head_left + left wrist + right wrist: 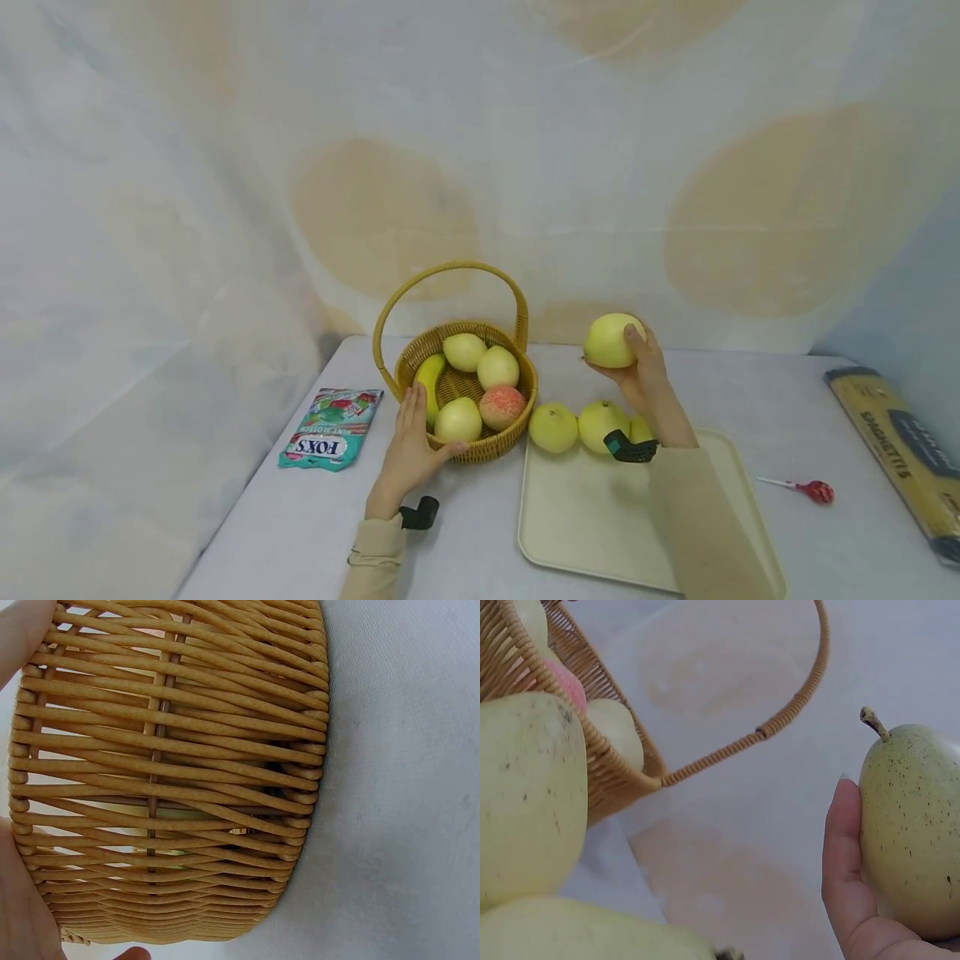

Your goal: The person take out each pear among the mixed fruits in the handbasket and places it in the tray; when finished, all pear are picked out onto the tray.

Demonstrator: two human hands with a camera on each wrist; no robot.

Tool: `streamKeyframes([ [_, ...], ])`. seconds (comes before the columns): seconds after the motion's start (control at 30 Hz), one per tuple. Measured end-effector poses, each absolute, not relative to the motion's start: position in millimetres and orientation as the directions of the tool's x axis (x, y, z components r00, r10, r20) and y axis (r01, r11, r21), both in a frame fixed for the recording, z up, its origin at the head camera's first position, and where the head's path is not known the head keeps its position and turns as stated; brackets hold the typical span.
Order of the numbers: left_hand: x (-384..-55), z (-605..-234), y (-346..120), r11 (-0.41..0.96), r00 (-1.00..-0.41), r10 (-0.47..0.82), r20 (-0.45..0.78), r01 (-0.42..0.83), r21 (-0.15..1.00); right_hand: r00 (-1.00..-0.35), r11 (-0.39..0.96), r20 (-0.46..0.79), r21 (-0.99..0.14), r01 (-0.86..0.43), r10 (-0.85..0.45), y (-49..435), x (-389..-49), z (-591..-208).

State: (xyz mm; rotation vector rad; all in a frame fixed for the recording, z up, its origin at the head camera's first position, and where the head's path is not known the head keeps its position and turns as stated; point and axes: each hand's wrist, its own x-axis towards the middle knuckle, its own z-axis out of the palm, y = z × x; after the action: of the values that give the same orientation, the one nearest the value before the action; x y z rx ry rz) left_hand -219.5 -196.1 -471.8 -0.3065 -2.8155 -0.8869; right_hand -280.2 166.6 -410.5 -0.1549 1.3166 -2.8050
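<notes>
A speckled yellow-green pear (609, 340) with a stem is gripped by my right hand (648, 379), raised above the back of the tray and right of the wicker basket (491, 450). My left hand (408, 454) rests against the basket's left front rim, fingers straight and thumb spread along the front. The left wrist view shows the woven basket wall (165, 750) close up. Inside the basket lie a banana (430, 379), a pinkish peach (502, 406) and three pears (459, 419). Three more pears (553, 427) sit at the tray's back edge, one partly hidden by my right wrist.
The cream tray (592, 533) lies at front right, partly under my right forearm. A Fox's candy bag (332, 429) is left of the basket. Right of the tray are a red lollipop (817, 492) and a spaghetti pack (900, 454). The basket's tall handle (453, 267) arches upward.
</notes>
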Motion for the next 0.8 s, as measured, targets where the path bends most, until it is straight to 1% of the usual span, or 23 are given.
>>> streamKeyframes([
  [0.1, -219, -472, -196, 0.8, -0.965, 0.144, 0.218, 0.243, 0.549, -0.993, -0.653, 0.093, -0.757, -0.021, -0.076, 176, -278, -414],
  [0.27, -219, -470, -195, 0.8, -0.965, 0.145, 0.221, 0.245, 0.547, -0.988, -0.731, 0.148, -0.68, -0.065, -0.05, 193, -272, -419],
  [0.37, -220, -470, -194, 0.8, -0.964, 0.143, 0.225, 0.246, 0.547, -0.985, -0.753, 0.17, -0.651, -0.096, -0.022, 204, -268, -421],
  [0.57, -218, -471, -192, 0.799, -0.969, 0.146, 0.197, 0.233, 0.554, -0.99, -0.706, 0.136, -0.698, -0.12, 0.034, 222, -255, -429],
  [0.8, -214, -470, -197, 0.798, -0.969, 0.142, 0.201, 0.232, 0.557, -0.982, -0.662, 0.11, -0.727, -0.183, 0.152, 237, -246, -441],
])
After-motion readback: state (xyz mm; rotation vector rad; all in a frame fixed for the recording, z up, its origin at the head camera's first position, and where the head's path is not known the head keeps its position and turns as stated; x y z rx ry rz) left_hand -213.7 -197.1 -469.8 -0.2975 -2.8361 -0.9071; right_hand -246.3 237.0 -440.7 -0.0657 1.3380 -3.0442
